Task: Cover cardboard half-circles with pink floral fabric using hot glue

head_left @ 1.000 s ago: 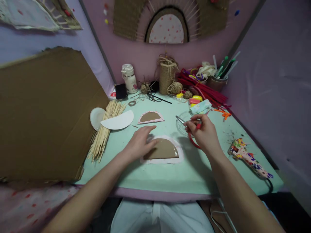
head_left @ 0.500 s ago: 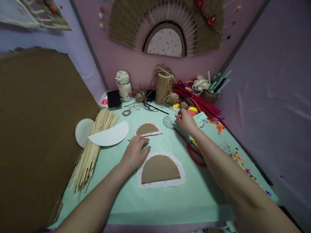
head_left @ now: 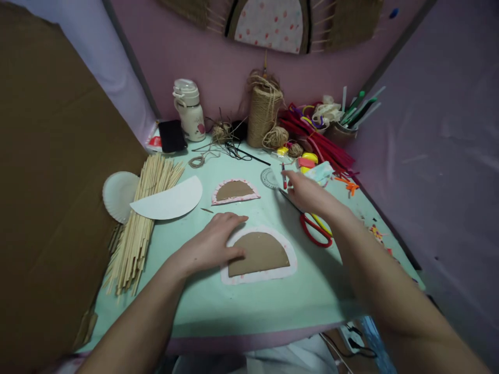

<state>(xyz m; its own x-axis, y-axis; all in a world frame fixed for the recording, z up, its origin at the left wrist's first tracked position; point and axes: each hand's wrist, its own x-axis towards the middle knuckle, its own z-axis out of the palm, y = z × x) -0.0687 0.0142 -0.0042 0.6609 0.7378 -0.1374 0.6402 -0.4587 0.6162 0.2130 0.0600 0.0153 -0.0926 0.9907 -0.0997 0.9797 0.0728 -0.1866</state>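
Pressing L hand [head_left: 212, 244] flat on the left rim of the big cardboard half-disc [head_left: 259, 253]. Fingers are loose, palm down, nothing gripped. The half-disc lies on the counter [head_left: 249, 306] just right of that hand, straight edge toward me, w/ a white fabric border showing all round.

R hand [head_left: 307, 189] is out ahead and to the right, fingertips pinched on a thin red pen [head_left: 284, 176]. Clear protractor [head_left: 268, 178] sits just left of the pen. Red-handled scissors [head_left: 314, 228] lie beneath the R wrist. Small half-disc [head_left: 234, 191] is ahead of the L hand, apart from it.

Handling, est.:
- Half-disc v. light. Card is stiff but prob. creases if bent.
- Fabric margin soft and floppy, may fray.
- Likely slides on the counter cover w/o downward pressure.
- Best hold: flat palm on the card, or a pinch at the straight edge through card + fabric, not the margin alone.
- Pen light, slim, smooth. Hold mid-barrel.
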